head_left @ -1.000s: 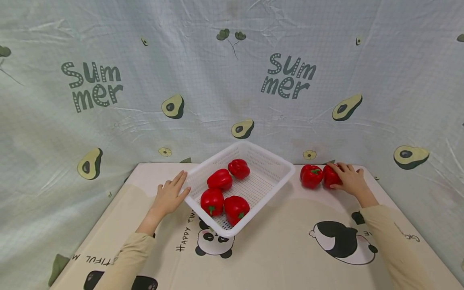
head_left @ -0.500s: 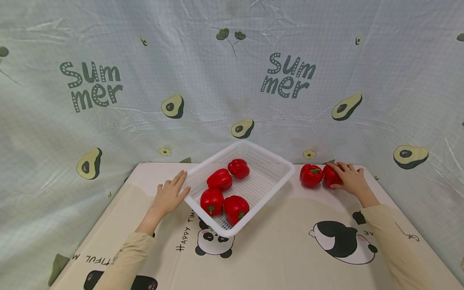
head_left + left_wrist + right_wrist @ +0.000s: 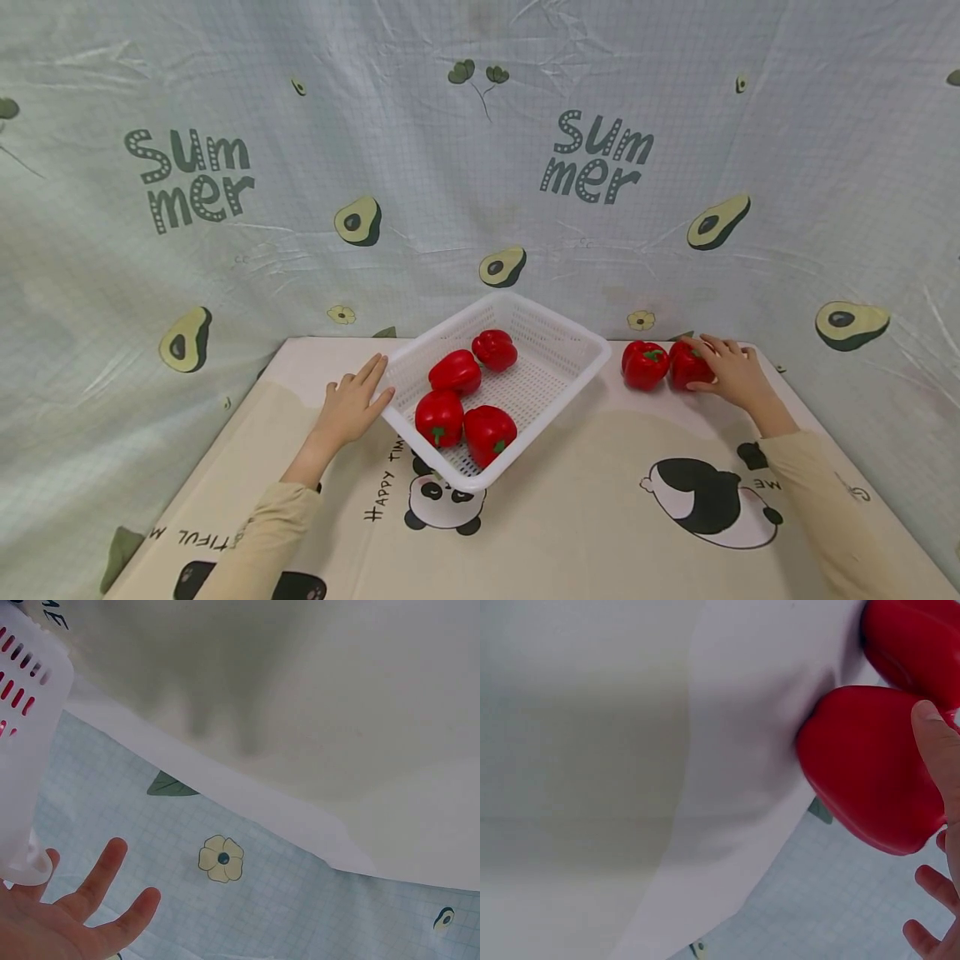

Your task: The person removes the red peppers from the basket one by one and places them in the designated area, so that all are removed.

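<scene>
My left hand [image 3: 347,410] lies with spread fingers against the left corner of a white plastic basket [image 3: 555,417]. In the left wrist view one finger passes behind the basket's rim [image 3: 30,871] while the others stretch away from it. Four-lobed red bell peppers, several of them, lie in the basket, one bell pepper [image 3: 489,433] nearest me. At the far right of the table my right hand [image 3: 731,375] is at another bell pepper [image 3: 684,367], thumb along its side and the other fingers spread apart. Beside it sits one more bell pepper [image 3: 644,365], stem up.
The table [image 3: 585,517] has a printed cover with pandas and lettering. Behind it hangs a pale cloth [image 3: 420,150] with avocado prints, close to the table's back edge. The basket stands at an angle near the middle.
My right hand has drawn slightly right off the pepper, so more of the pepper and its green stem shows. The left hand and the basket have stayed put.
</scene>
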`<state>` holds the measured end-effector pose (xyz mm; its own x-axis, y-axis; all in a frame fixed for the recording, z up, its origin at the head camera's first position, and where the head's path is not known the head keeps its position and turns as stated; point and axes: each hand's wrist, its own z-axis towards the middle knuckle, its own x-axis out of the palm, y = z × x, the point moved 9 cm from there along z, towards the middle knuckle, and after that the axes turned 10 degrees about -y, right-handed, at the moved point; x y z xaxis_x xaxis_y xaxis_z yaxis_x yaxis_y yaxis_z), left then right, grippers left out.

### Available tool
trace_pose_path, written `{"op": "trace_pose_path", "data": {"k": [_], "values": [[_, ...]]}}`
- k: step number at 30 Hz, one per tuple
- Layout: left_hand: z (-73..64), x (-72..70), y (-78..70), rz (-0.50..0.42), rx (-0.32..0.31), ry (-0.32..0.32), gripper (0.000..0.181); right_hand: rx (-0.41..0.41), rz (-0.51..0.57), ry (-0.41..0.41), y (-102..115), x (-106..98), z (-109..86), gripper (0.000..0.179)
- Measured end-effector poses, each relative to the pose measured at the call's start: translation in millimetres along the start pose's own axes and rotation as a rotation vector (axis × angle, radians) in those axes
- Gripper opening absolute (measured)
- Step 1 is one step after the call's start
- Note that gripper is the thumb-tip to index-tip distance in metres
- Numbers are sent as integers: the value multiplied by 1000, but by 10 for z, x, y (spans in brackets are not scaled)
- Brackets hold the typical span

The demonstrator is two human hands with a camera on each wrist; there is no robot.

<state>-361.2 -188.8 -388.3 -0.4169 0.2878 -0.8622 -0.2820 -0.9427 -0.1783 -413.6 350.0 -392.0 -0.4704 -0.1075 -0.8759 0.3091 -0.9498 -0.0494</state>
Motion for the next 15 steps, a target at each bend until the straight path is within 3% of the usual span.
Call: {"op": "trace_pose_path", "data": {"k": [6, 15], "values": [[-3, -12, -4, -2, -1, -4, 57, -51, -6, -72, 93, -116, 38, 70], [-6, -26, -16, 0, -5, -6, 57, -123, 9, -81, 383, -297, 121, 66]]}}
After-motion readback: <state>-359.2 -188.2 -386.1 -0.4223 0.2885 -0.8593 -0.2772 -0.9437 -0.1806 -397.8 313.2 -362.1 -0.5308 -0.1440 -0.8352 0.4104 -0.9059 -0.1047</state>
